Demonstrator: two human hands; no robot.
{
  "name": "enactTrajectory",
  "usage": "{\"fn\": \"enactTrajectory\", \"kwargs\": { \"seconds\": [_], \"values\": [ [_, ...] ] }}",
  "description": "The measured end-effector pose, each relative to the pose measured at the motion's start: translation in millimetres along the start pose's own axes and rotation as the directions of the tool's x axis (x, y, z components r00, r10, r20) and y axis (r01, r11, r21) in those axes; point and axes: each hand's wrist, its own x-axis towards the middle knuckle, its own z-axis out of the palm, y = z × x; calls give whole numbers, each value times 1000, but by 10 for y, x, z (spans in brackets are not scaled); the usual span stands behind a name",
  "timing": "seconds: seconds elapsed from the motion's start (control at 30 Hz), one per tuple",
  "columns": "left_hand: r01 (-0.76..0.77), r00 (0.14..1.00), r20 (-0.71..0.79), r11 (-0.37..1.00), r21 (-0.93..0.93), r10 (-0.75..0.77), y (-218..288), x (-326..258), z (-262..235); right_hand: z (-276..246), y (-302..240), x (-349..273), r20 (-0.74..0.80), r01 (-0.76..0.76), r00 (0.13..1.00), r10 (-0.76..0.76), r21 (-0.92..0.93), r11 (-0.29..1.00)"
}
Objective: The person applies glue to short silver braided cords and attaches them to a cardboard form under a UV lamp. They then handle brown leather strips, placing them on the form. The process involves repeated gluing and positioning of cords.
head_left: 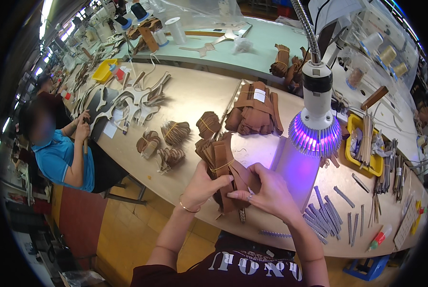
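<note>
Brown strap bundle (pixel 222 165) gripped by left hand (pixel 202 187), right hand (pixel 270 193).

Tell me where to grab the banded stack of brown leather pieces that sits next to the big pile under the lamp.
Grip the banded stack across its middle, probably where the elastic band cinches it, so the pieces stay together. Come from above on the near side: the big pile crowds its right, and the lamp hangs further right. Both hands, left hand and right hand, hold another bundle.
</note>
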Motion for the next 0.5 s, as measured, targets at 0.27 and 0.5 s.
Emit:
{"fn": "enactTrajectory", "kwargs": {
  "seconds": [0.27, 0.5],
  "values": [
    [-35, 999, 20, 990, 135, 33, 93, 30, 4, -112, 110, 136, 89, -27, 996, 14, 150, 988],
    [-121, 993, 37, 966, 229, 115, 106, 34, 45, -124, 101, 175, 153, -33, 988, 26, 42, 999]
  ]
}}
